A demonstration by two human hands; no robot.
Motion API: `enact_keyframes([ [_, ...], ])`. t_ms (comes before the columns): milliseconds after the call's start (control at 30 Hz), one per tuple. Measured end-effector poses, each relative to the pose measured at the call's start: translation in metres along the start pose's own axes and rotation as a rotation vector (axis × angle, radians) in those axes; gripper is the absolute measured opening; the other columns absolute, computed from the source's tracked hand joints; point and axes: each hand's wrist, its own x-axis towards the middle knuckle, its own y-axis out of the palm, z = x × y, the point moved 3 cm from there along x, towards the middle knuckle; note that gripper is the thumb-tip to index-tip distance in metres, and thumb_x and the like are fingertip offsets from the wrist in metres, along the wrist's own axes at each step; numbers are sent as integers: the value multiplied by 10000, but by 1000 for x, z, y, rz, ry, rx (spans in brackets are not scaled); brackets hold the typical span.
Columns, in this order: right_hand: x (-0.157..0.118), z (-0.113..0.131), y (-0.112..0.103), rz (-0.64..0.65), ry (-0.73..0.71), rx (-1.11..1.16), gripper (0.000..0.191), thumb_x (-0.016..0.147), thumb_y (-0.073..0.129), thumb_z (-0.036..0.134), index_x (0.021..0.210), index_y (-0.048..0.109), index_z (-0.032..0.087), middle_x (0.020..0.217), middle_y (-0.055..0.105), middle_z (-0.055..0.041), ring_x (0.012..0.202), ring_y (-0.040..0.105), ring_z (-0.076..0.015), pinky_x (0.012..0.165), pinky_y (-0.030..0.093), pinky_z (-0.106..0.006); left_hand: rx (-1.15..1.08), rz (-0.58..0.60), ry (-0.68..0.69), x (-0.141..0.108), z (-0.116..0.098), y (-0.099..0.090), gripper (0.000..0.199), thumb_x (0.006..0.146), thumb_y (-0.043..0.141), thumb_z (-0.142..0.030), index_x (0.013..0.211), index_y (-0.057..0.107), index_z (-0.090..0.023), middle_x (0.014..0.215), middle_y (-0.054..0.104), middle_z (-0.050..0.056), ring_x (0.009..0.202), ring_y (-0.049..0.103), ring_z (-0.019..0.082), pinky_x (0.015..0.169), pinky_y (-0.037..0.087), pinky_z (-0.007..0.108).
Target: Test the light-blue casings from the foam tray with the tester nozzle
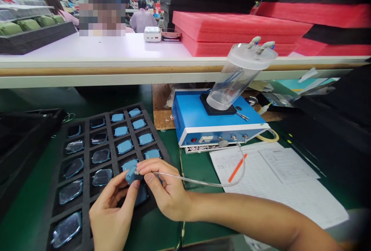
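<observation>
Between thumb and fingers, my left hand (114, 208) holds a small blue casing (131, 175) above the front right part of a black foam tray (113, 146). My right hand (166, 189) pinches the end of a clear thin tube (199, 182) against that casing; its fingertips hide part of the tube's tip. The tube curves back to the front of a blue box (214, 117). In the tray's right columns lie blue casings (125, 147), and in its left columns lie clear-faced frames (71, 192).
A clear cylinder (233, 82) stands tilted on the blue box. Papers (272, 181) with an orange strip (237, 168) lie right. Above runs a white shelf (116, 55) with red foam sheets (237, 28). People sit beyond it.
</observation>
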Motion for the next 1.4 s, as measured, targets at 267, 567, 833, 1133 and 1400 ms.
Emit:
enact_keyframes([
  [267, -10, 0, -2, 21, 26, -5, 175, 1027, 528, 246, 1041, 702, 238, 1053, 755, -81, 1060, 720, -221, 951, 593, -406, 312, -42, 216, -1, -17, -24, 342, 821, 732, -392, 1093, 756, -187, 1007, 785, 84, 861, 748, 229, 749, 619, 308],
  [567, -23, -5, -2, 38, 103, -34, 187, 1034, 522, 224, 1054, 707, 247, 1085, 744, -67, 1057, 706, -212, 958, 579, -402, 793, 570, 354, -2, -25, -93, 347, 1014, 456, -291, 1225, 732, -294, 1178, 746, 57, 1113, 660, 234, 956, 535, 364],
  [833, -26, -6, -1, 25, 123, -27, 176, 1027, 547, 240, 1034, 723, 239, 1070, 749, -78, 1038, 711, -220, 913, 601, -399, 1189, 497, 579, 46, -30, -59, 228, 948, 601, -226, 1109, 760, -203, 1084, 782, 117, 1072, 670, 307, 903, 486, 425],
  [1133, -21, -3, -1, 9, 67, -25, 195, 1028, 524, 177, 1066, 707, 235, 1084, 745, -76, 1063, 714, -210, 952, 595, -397, 381, 223, 213, 16, -11, -32, 277, 986, 544, -368, 1100, 713, -181, 973, 780, 63, 799, 719, 200, 715, 566, 296],
  [1400, -18, -4, -2, 11, 67, 10, 228, 1020, 515, 124, 1073, 702, 243, 1078, 738, -66, 1097, 711, -209, 1001, 565, -396, -44, 267, 43, -2, -2, 0, 206, 920, 669, -325, 1032, 726, -162, 947, 793, 52, 788, 743, 150, 697, 605, 211],
])
